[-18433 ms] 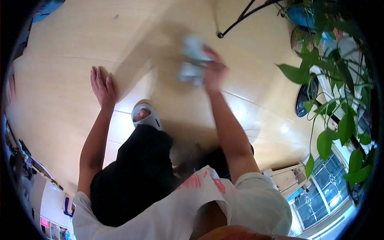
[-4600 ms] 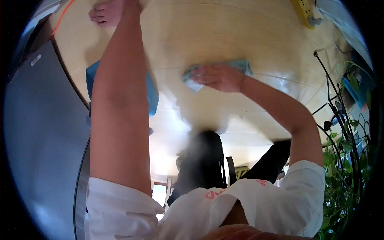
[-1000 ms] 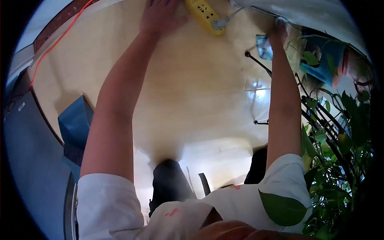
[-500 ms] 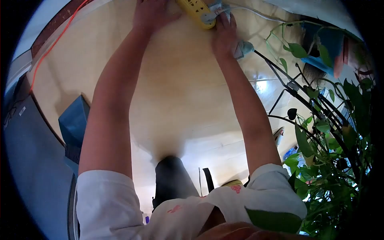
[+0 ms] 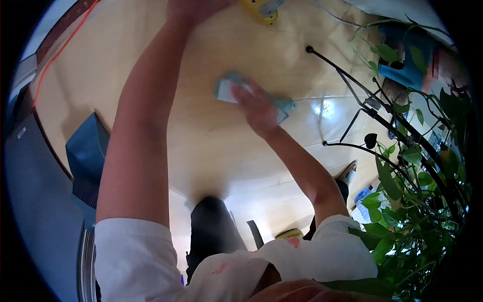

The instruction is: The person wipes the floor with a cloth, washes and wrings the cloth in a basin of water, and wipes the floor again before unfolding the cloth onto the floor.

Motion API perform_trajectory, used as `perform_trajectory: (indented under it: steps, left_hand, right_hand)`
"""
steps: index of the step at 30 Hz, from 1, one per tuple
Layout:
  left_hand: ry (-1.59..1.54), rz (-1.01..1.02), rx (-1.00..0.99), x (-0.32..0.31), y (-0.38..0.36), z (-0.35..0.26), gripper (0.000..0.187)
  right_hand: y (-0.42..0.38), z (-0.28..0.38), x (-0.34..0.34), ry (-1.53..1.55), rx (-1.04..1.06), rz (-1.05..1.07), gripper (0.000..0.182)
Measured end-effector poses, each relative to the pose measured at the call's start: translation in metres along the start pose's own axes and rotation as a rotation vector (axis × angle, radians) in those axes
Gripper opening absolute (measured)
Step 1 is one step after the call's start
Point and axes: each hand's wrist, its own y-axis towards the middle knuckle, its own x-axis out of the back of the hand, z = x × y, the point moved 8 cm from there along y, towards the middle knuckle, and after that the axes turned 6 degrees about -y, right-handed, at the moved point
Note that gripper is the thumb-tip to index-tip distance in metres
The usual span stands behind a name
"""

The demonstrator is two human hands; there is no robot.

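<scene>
A light blue-green cloth [image 5: 285,107] lies under my right hand [image 5: 256,108], which presses it against the pale wooden floor [image 5: 216,146] with the fingers closed on it. The cloth and fingers are blurred by motion. My left hand [image 5: 196,9] is at the top edge, partly cut off by the frame, and its fingers are too blurred to make out. Just right of it is a yellow power strip [image 5: 260,11], with something pale against its right side.
A black metal stand [image 5: 372,103] and leafy plants [image 5: 392,216] fill the right side. At the left are a blue-grey dustpan [image 5: 88,151], a grey panel [image 5: 40,201] and an orange cord [image 5: 65,45]. A blue container [image 5: 415,60] stands upper right.
My right hand has moved down and left with the cloth, away from the power strip. The left hand has shifted slightly upward in view, and the power strip sits higher.
</scene>
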Motion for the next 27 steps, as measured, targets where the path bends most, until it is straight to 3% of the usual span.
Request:
perform_trajectory:
  steps: [2,3,5,6,8,11,13,15,18,22,23,24,26,27]
  left_hand:
    - [-0.019,0.025,0.022,0.000,0.000,0.003,0.082]
    - [-0.015,0.009,0.019,0.000,-0.001,0.003,0.082]
    - [-0.010,-0.014,0.006,-0.001,-0.003,0.003,0.082]
    - [-0.020,0.014,0.018,-0.002,-0.003,0.003,0.082]
    - [-0.038,0.058,0.044,0.000,0.000,0.004,0.083]
    - [-0.029,0.100,0.069,-0.003,0.003,0.008,0.083]
    - [-0.032,0.108,0.064,0.001,0.001,0.007,0.084]
    - [-0.040,0.091,0.057,0.002,0.003,0.009,0.084]
    - [-0.069,0.057,0.027,-0.004,0.002,0.010,0.082]
    - [-0.094,0.022,-0.004,-0.002,-0.001,0.010,0.080]
    - [-0.094,0.011,-0.011,-0.001,0.000,0.008,0.079]
    - [-0.086,0.006,-0.013,-0.001,0.001,0.010,0.079]
    - [-0.062,0.001,-0.024,-0.003,0.002,0.011,0.079]
    - [-0.054,0.009,-0.015,-0.003,0.002,0.011,0.079]
  right_hand:
    - [0.001,-0.047,0.013,0.010,-0.232,-0.072,0.042]
    - [0.013,-0.078,0.036,0.193,-0.324,-0.329,0.041]
    - [0.041,-0.136,0.080,0.087,-0.449,-0.533,0.038]
    - [0.054,-0.158,0.098,-0.206,-0.472,-0.473,0.038]
    - [0.077,-0.218,0.084,-0.369,-0.684,0.004,0.039]
    - [0.091,-0.248,0.045,-0.520,-0.951,0.406,0.047]
    - [0.101,-0.271,0.023,-0.746,-0.730,0.274,0.040]
    - [0.123,-0.253,0.037,-0.793,-0.679,0.239,0.049]
    - [0.134,-0.317,0.025,-0.774,-0.746,0.224,0.075]
    - [0.156,-0.288,0.048,-0.637,-0.728,0.182,0.056]
    - [0.145,-0.318,0.025,-0.628,-0.730,0.108,0.044]
    - [0.155,-0.278,0.031,-0.522,-0.637,0.102,0.039]
    - [0.152,-0.253,0.006,-0.629,-0.372,-0.016,0.035]
    - [0.156,-0.236,0.008,-0.598,-0.346,0.008,0.037]
